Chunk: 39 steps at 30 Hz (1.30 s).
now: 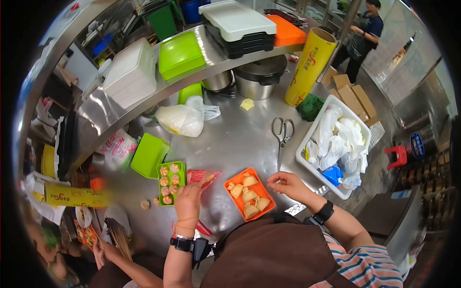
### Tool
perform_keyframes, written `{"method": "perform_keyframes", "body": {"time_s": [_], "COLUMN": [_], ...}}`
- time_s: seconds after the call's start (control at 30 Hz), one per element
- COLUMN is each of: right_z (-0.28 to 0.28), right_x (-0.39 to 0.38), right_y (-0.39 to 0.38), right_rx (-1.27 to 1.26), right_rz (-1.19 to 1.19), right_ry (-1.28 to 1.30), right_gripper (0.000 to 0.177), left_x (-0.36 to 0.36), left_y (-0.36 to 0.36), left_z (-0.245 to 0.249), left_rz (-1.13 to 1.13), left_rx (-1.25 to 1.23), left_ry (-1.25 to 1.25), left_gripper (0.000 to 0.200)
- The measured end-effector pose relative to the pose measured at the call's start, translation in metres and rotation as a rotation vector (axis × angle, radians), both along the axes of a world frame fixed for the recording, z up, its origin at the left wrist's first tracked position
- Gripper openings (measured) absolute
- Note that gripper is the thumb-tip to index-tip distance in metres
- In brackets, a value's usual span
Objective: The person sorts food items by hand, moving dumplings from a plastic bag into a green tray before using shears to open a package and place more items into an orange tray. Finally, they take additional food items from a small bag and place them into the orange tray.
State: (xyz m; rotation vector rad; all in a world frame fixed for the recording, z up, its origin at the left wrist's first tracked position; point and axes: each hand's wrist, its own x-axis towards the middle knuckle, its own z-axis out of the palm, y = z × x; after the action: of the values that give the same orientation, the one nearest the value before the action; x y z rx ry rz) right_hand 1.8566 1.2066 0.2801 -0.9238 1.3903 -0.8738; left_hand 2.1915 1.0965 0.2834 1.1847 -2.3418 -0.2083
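One orange tray [264, 190] divides left hand [188, 199] (grasping red packet [205, 178]) from empty right hand [290, 186], near scissors [282, 138].

Plastic tray [262, 188] — glossy metal worktop [225, 144]

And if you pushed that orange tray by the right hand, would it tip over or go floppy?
The orange tray would probably stay stiff, since its straight sides hold their shape. It looks low and wide, so it likely wouldn't tip. It might slide easily, though, because the metal table looks smooth and shiny.
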Motion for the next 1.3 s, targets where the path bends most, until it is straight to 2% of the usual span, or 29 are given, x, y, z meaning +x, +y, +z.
{"method": "perform_keyframes", "body": {"time_s": [0.03,0.07,0.1,0.13,0.23,0.27,0.33,0.37,0.43,0.47,0.5,0.53,0.6,0.63,0.7,0.73,0.77,0.83,0.87,0.9,0.93,0.97,1.03,1.07,1.13,1.17,1.23,1.27,1.3], "right_z": [-0.003,-0.010,-0.004,0.010,0.055,0.057,0.060,0.056,0.053,0.055,0.060,0.063,0.060,0.056,0.051,0.050,0.049,0.046,0.046,0.049,0.053,0.054,0.044,0.042,0.048,0.050,0.051,0.057,0.056], "right_x": [0.001,0.000,0.004,0.012,0.035,0.043,0.055,0.057,0.059,0.058,0.058,0.058,0.060,0.060,0.061,0.062,0.064,0.068,0.070,0.070,0.071,0.075,0.079,0.077,0.078,0.077,0.077,0.078,0.081], "right_y": [-0.003,-0.009,-0.015,-0.022,-0.043,-0.052,-0.063,-0.068,-0.076,-0.071,-0.067,-0.063,-0.059,-0.058,-0.059,-0.058,-0.057,-0.055,-0.054,-0.054,-0.053,-0.052,-0.054,-0.054,-0.053,-0.053,-0.054,-0.054,-0.054], "right_rx": [-0.085,-0.181,-0.184,-0.243,-0.380,-0.378,-0.482,-0.479,-0.598,-0.582,-0.580,-0.605,-0.627,-0.666,-0.703,-0.686,-0.668,-0.603,-0.541,-0.542,-0.648,-0.757,-0.788,-0.751,-0.692,-0.696,-0.612,-0.638,-0.642], "right_rz": [0.035,0.126,0.112,0.157,0.283,0.283,0.324,0.323,0.555,0.516,0.529,0.494,0.460,0.439,0.428,0.453,0.478,0.453,0.424,0.434,0.475,0.514,0.501,0.501,0.496,0.500,0.517,0.533,0.550], "right_ry": [0.022,0.060,0.057,0.083,0.249,0.251,0.035,0.039,0.051,0.115,0.115,0.159,0.199,0.172,0.145,0.138,0.132,0.113,0.095,0.090,0.222,0.345,0.310,0.368,0.433,0.431,0.327,0.302,0.295], "right_gripper": [0.024,0.036,0.036,0.044,0.066,0.066,0.051,0.051,0.029,0.015,0.015,0.016,0.018,0.017,0.016,0.016,0.016,0.018,0.020,0.020,0.025,0.029,0.035,0.033,0.023,0.023,0.017,0.013,0.013], "left_x": [0.001,0.003,0.005,0.008,0.003,0.006,-0.001,-0.004,-0.004,-0.006,-0.006,-0.006,-0.009,-0.011,-0.016,-0.025,-0.025,-0.028,-0.033,-0.044,-0.050,-0.054,-0.060,-0.061,-0.063,-0.061,-0.054,-0.050,-0.047], "left_y": [0.001,0.006,0.011,0.018,0.035,0.040,0.048,0.050,0.051,0.050,0.051,0.056,0.068,0.067,0.066,0.064,0.061,0.054,0.053,0.052,0.054,0.058,0.064,0.067,0.070,0.069,0.065,0.058,0.049], "left_z": [0.010,0.019,0.027,0.032,0.054,0.060,0.067,0.068,0.066,0.065,0.064,0.062,0.056,0.051,0.039,0.045,0.039,0.025,0.020,0.022,0.023,0.022,0.015,0.012,0.011,0.013,0.028,0.038,0.048], "left_rz": [-0.019,0.013,0.047,0.076,0.000,-0.029,-0.094,-0.158,-0.189,-0.179,-0.164,-0.151,0.115,0.118,0.127,0.108,0.112,-0.068,-0.062,-0.099,-0.124,-0.094,-0.068,-0.048,-0.011,-0.008,-0.069,-0.051,-0.113], "left_rx": [-0.004,0.075,0.158,0.338,0.404,0.545,0.525,0.503,0.480,0.334,0.189,0.187,0.439,0.439,0.526,0.501,0.503,0.300,0.301,0.316,0.328,0.323,0.646,0.635,0.878,0.873,0.541,0.535,0.336], "left_ry": [-0.010,0.159,0.331,0.463,0.594,0.601,0.595,0.587,0.543,0.471,0.394,0.398,0.437,0.439,0.434,0.478,0.479,0.376,0.379,0.445,0.505,0.493,0.695,0.696,0.907,0.908,0.709,0.710,0.454], "left_gripper": [0.012,0.012,0.012,0.012,0.014,0.016,0.016,0.016,0.016,0.022,0.031,0.031,0.054,0.054,0.072,0.055,0.055,0.032,0.032,0.023,0.014,0.014,0.015,0.015,0.029,0.029,0.058,0.058,0.070]}}
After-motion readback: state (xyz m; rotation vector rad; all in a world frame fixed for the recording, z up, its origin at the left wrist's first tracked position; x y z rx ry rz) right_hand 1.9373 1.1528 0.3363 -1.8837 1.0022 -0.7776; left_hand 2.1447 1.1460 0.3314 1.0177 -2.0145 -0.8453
